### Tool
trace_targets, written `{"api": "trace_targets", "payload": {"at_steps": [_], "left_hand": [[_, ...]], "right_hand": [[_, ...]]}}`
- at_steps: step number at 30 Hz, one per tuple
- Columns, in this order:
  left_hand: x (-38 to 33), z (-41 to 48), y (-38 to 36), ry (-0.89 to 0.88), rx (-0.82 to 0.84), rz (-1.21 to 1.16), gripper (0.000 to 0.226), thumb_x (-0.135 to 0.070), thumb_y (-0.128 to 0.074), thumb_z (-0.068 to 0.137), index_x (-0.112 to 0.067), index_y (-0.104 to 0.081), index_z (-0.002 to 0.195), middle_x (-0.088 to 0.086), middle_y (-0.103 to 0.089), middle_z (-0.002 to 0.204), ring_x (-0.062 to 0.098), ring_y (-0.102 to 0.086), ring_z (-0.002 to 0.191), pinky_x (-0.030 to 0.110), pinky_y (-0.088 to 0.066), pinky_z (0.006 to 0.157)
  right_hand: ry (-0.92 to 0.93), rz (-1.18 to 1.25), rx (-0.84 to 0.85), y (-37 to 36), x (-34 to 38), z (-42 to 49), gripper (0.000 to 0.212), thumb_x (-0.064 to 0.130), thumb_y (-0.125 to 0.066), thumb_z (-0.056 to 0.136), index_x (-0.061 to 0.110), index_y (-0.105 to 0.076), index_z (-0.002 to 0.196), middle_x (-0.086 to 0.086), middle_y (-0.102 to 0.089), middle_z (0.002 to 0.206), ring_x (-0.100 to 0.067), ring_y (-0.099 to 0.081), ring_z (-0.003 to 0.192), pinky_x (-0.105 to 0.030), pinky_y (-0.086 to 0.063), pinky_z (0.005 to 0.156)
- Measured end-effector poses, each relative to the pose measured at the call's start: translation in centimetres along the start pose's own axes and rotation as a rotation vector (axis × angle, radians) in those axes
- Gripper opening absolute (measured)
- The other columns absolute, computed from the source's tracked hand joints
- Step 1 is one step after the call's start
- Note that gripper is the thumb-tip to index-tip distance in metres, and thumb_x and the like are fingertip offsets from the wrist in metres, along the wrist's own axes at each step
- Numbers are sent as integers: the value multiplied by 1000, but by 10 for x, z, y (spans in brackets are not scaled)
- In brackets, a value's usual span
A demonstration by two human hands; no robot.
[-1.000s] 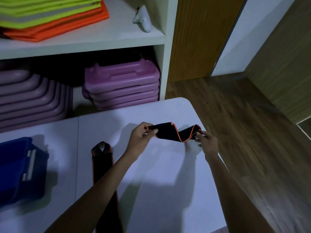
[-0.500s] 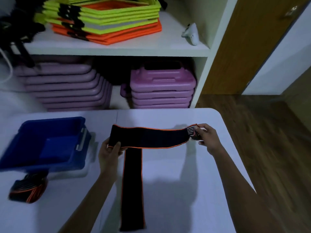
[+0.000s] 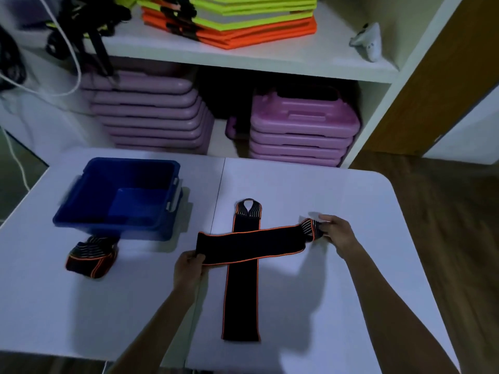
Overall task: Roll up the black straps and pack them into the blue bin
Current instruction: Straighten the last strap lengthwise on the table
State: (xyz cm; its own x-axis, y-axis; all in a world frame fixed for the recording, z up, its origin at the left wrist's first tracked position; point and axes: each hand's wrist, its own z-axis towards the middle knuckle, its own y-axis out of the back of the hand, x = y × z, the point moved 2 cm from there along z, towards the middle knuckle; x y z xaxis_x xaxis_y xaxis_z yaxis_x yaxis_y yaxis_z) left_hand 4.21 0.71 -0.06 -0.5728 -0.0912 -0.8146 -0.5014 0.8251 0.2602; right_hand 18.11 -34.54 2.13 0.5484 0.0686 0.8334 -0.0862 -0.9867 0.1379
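Observation:
A black strap with orange edging (image 3: 251, 245) is stretched out flat between my hands, crossing over a second black strap (image 3: 241, 295) that lies lengthwise on the white table (image 3: 337, 201). My left hand (image 3: 189, 268) pinches the plain left end. My right hand (image 3: 334, 233) grips the striped loop end on the right. The blue bin (image 3: 81, 211) stands at the back left of the table, nothing visible inside. A rolled-up strap (image 3: 91, 256) lies just in front of the bin.
Behind the table stands a white shelf unit (image 3: 270, 63) with stacks of purple steps, orange and yellow mats, black cords and a white controller. Wooden floor (image 3: 445, 225) lies to the right of the table's rounded corner. A white cable hangs at the left.
The held strap went from bunched to pulled out straight across the lying strap. The view swung left, bringing the blue bin and the rolled strap fully into sight.

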Motion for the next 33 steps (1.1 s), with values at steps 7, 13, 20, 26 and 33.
{"api": "trace_targets", "payload": {"at_steps": [7, 13, 20, 26, 33], "left_hand": [[5, 18, 7, -77, 60, 276, 17, -13, -57, 85, -6, -61, 100, 7, -63, 84, 22, -58, 76, 31, -44, 66], [-15, 23, 7, -240, 21, 301, 28, -17, -59, 88, -19, -58, 116, 2, -60, 99, 22, -58, 90, 33, -48, 80], [-21, 32, 14, -238, 46, 340, 21, -10, -67, 79, -20, -61, 97, 4, -69, 89, 23, -64, 85, 35, -51, 75], [-23, 7, 27, -100, 271, 293, 25, -2, -64, 78, -25, -67, 89, 7, -69, 86, 22, -66, 80, 31, -54, 71], [-15, -69, 27, 137, 459, 10, 14, 2, -64, 83, -1, -55, 73, 17, -69, 65, 20, -67, 53, 24, -52, 46]], "right_hand": [[-61, -86, -105, 11, -27, -1, 28, 8, -60, 86, -16, -55, 102, -8, -43, 69, -19, -37, 58, -28, -31, 55], [25, -339, -75, -1, -25, 3, 17, 29, -69, 81, 12, -64, 80, -2, -57, 69, -18, -55, 61, -28, -41, 59], [101, -321, -201, -2, -21, 2, 9, 9, -63, 85, 4, -70, 85, -11, -71, 79, -29, -70, 70, -35, -59, 62], [304, -174, -183, -18, 11, 0, 9, 7, -65, 87, 1, -69, 92, -9, -68, 82, -16, -65, 67, -25, -60, 68], [436, -88, 16, -79, 62, 1, 11, 5, -64, 87, 0, -70, 95, -13, -69, 86, -22, -67, 78, -35, -58, 78]]}}
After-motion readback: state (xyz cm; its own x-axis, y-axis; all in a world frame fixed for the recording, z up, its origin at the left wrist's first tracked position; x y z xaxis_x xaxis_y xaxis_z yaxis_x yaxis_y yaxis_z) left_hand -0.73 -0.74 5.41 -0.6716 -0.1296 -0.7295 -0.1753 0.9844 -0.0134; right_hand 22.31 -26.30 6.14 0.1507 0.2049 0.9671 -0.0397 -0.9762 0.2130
